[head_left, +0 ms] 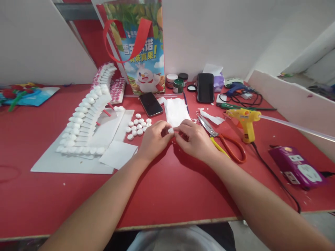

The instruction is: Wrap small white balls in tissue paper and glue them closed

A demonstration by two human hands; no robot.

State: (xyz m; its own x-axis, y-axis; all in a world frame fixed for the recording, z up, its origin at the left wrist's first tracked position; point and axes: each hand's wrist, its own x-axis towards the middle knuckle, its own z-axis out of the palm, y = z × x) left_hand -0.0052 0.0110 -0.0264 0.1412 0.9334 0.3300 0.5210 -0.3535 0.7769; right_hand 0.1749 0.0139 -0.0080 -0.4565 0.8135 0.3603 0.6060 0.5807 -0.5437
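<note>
Over the middle of the red table (pixel 167 188), a small white round piece (pixel 171 130) is pinched between the fingertips of my left hand (pixel 156 137). My right hand (pixel 195 139) has its thumb and fingers closed against the other side of the same piece. Several similar white pieces (pixel 139 132) lie just left of my left hand. Beyond my hands is a stack of white paper (pixel 176 109). Farther left, a curved white model (pixel 87 111) edged with rounded white pieces rests on white board (pixel 52 162).
Scissors (pixel 230 144) and a yellow glue gun (pixel 246 122) lie to the right, near a purple box (pixel 295 167). Behind are a phone (pixel 151 104), paint jars (pixel 178 85), a black case (pixel 205 88) and a colourful bag (pixel 142 52).
</note>
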